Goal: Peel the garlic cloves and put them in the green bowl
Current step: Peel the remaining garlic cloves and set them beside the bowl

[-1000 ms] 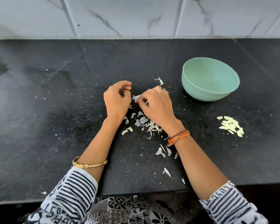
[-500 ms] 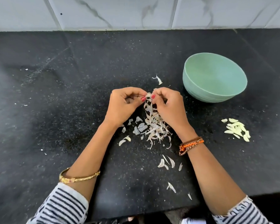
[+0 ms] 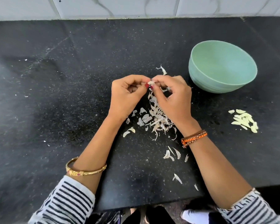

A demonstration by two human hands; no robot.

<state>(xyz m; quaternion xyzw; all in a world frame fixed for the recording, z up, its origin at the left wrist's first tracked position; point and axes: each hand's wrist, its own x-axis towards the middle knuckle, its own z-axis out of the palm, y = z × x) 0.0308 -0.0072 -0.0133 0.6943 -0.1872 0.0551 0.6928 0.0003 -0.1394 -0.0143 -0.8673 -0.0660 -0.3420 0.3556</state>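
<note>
Near the middle of the frame, the left hand (image 3: 126, 92) and the right hand (image 3: 171, 96) meet at the fingertips and pinch one garlic clove (image 3: 151, 82) above the heap of peels (image 3: 155, 120). The clove looks small, light and firm, with a dry, brittle skin, so I think a nail at its tip is the best place to start. The green bowl (image 3: 222, 67) stands at the upper right on the tabletop (image 3: 71, 78).

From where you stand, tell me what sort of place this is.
Most likely a home kitchen. A dark speckled stone counter runs along a pale marbled tile wall, with a green bowl, loose garlic skins and a heap of peeled cloves on it.
</note>
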